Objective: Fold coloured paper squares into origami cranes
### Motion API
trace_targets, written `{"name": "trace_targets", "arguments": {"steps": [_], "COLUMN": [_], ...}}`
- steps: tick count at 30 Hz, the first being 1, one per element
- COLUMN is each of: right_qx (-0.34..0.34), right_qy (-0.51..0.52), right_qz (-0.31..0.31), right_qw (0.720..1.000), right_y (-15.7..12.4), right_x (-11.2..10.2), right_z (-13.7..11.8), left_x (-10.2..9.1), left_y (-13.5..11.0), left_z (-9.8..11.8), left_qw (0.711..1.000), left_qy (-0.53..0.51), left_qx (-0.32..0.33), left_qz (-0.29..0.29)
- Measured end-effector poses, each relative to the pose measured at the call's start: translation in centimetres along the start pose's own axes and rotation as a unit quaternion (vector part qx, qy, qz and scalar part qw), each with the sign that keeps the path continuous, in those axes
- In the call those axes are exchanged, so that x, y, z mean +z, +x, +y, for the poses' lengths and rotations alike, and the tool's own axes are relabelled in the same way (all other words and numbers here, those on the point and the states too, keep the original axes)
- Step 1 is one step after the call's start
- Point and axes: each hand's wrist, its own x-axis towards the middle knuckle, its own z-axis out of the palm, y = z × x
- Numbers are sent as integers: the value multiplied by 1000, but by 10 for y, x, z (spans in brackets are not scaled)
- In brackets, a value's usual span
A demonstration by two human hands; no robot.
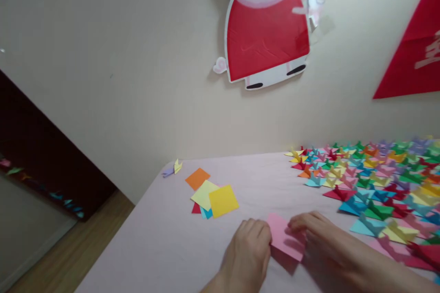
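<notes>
Between my hands is a pink sheet of paper (283,237), tilted a little above the table with a shadow under its near edge. My left hand (250,248) is closed on the sheet's left edge, its fingers curled. At the right edge my right hand (314,233) pinches the paper between thumb and fingers; part of that grip is hidden behind the hand. To the left lie loose paper squares, a yellow one (223,200) on top, a pale yellow one (205,195) and an orange one (197,178) beside it, with red and blue corners showing below.
Rows of folded paper cranes (378,210) in many colours cover the table's right side. Two small folded papers (173,169) sit at the far left corner. The pink tabletop (147,242) meets a wall bearing a cartoon pig cutout (268,36) and a red banner (412,64).
</notes>
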Motion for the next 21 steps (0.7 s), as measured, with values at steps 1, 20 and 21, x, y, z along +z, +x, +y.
{"name": "trace_targets", "arguments": {"steps": [1, 20, 21], "right_qx": [17, 102, 102], "right_qy": [-3, -201, -208], "right_qz": [12, 117, 120], "right_qw": [1000, 967, 965], "right_y": [-11, 8, 10], "right_x": [2, 28, 29], "right_z": [1, 19, 21], "left_x": [1, 32, 33], "left_y": [2, -16, -16], "left_z": [5, 8, 9], "left_qw": [1000, 997, 997], "left_qy": [-5, 64, 73], "left_qx": [3, 27, 29], "left_qz": [-10, -14, -15]}}
